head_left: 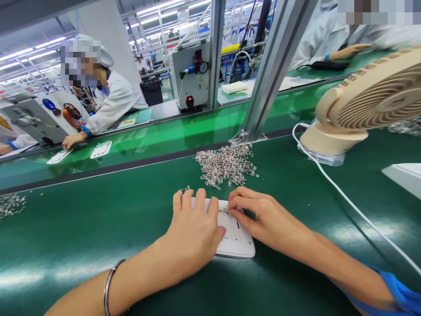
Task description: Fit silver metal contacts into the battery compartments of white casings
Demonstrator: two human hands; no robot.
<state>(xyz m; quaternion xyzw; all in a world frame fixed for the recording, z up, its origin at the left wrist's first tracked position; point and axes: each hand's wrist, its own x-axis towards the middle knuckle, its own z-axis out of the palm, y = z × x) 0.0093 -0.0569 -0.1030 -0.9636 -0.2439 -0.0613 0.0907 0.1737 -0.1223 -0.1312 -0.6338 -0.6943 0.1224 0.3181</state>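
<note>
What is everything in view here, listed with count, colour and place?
white plastic part: one, white, near mat under both hands
metal pin pile: one, silver, behind the part
smaller pin pile: one, silver, far left
fan: one, beige, right
cable: one, white, from fan
white parts: two, conveyor, left
co-worker: one, white coat, across conveyor
bracelet: one, silver, left wrist
left hand: flat on part
right hand: fingertips on part
</note>
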